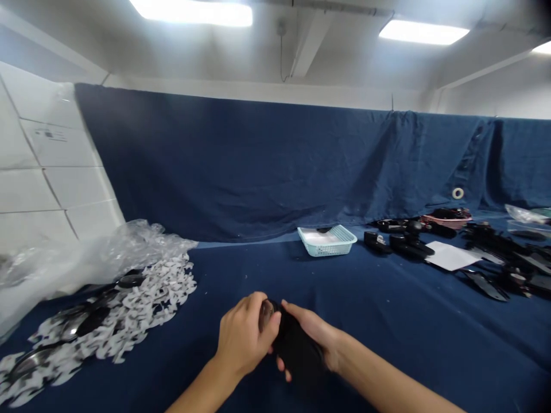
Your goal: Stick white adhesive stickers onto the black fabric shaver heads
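Note:
Both my hands meet low in the middle of the view over a blue cloth table (pixel 387 332). My right hand (pixel 316 338) is wrapped round a black plastic part (pixel 295 350), holding it from the right. My left hand (pixel 243 338) is curled shut at the part's left end, its fingertips pinching a small dark, shiny piece (pixel 266 312) against it. What that small piece is I cannot make out.
At the left lie white cut-out scraps (pixel 142 310) with dark glossy pieces (pixel 92 321) on them, beside crumpled clear plastic (pixel 86 258). A pale green basket (pixel 328 240) stands mid-table. Black parts (pixel 404 244), a white sheet (pixel 450 255) and a pink tray (pixel 447 218) fill the right. A blue curtain hangs behind.

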### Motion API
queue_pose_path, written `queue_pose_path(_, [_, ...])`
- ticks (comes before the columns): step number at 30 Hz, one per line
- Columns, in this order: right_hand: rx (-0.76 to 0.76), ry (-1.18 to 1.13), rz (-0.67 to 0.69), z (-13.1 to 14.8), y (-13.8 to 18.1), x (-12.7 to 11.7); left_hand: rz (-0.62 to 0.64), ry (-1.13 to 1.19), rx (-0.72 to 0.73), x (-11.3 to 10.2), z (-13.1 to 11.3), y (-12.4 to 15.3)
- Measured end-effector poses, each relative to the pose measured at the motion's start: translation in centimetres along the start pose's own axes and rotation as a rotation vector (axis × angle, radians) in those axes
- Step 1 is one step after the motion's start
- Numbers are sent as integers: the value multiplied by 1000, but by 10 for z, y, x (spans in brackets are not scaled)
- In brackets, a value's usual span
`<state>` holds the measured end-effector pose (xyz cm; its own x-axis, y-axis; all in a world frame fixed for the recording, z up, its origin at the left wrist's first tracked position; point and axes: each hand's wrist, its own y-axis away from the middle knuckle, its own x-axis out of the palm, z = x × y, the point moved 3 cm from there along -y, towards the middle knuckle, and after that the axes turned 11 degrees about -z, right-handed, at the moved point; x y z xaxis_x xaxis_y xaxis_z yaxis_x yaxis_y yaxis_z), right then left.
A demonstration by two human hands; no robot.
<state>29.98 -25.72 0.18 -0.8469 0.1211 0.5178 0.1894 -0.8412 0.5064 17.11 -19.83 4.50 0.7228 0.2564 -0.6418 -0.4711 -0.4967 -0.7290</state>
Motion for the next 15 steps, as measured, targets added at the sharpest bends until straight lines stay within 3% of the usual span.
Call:
queue_pose_path(4, [-296,-153,-121,7,-1,21,41,459,-553,-1,6,9])
queue_pose_path(7, [-536,-233,-197,10,2,36,210,881,-863,-1,-2,25])
queue_pose_path(10, [-642,-176,-195,8,6,50,284,993,-914,-11,-3,35])
queue_pose_path(15, [-732,42,-274,6,9,65,349,848,-917,-39,18,44])
